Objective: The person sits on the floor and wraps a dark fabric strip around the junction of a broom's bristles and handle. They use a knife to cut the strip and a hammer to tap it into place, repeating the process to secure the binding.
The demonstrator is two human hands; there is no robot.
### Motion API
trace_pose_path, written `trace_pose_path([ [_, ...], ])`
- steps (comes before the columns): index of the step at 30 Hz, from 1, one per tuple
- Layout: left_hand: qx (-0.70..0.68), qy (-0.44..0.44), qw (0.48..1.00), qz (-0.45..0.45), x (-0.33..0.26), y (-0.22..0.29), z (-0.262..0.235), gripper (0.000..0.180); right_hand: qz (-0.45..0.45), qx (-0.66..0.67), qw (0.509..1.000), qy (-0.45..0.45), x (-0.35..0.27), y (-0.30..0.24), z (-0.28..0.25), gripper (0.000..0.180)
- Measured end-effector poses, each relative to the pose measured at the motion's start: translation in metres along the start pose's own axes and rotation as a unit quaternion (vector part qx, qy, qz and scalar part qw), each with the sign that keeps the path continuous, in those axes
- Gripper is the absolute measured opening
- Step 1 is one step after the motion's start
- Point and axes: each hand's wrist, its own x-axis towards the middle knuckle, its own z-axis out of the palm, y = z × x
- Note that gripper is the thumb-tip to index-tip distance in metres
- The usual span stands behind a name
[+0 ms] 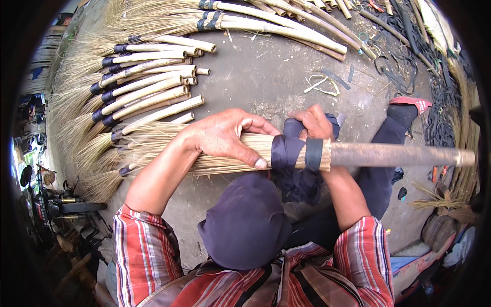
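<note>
A straw broom (220, 163) lies crosswise in front of me, bristles to the left and its brown wooden handle (394, 154) to the right. My left hand (220, 135) is closed round the bristle bundle, thumb along the near side. A dark purple-blue strip (285, 152) wraps the bundle beside that hand. Another black band (313, 154) circles it nearer the handle. Behind the broom, my right hand (313, 123) is closed on the loose dark strip (294, 128); its lower part is hidden by the broom. More dark strip (302, 187) hangs in folds below.
Several finished-looking brooms (148, 84) with pale handles lie in a row at left. Longer-handled brooms (276, 28) lie at the far side. Black strip scraps (399, 66) litter the right, with a red sandal (417, 104) on a foot. A pale looped strip (322, 84) lies on the floor.
</note>
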Motion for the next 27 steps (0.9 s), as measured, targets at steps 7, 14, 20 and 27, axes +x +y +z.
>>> trace_pose_path([
  [7, 0.082, -0.029, 0.995, -0.053, -0.008, 0.040, 0.019, 0.070, -0.212, -0.096, 0.972, 0.010, 0.034, -0.025, -0.037, 0.034],
  [14, 0.011, -0.037, 0.995, -0.087, 0.005, 0.031, 0.022, 0.065, -0.200, -0.043, 0.978, 0.038, 0.024, -0.015, -0.029, 0.023],
  [20, -0.043, -0.029, 0.995, -0.086, 0.015, 0.024, 0.025, 0.061, -0.041, 0.068, 0.997, 0.023, 0.002, 0.005, -0.011, 0.016],
  [27, 0.327, 0.129, 0.932, -0.092, 0.002, 0.059, 0.024, 0.064, 0.122, -0.211, 0.903, -0.353, -0.024, -0.035, -0.064, 0.027],
])
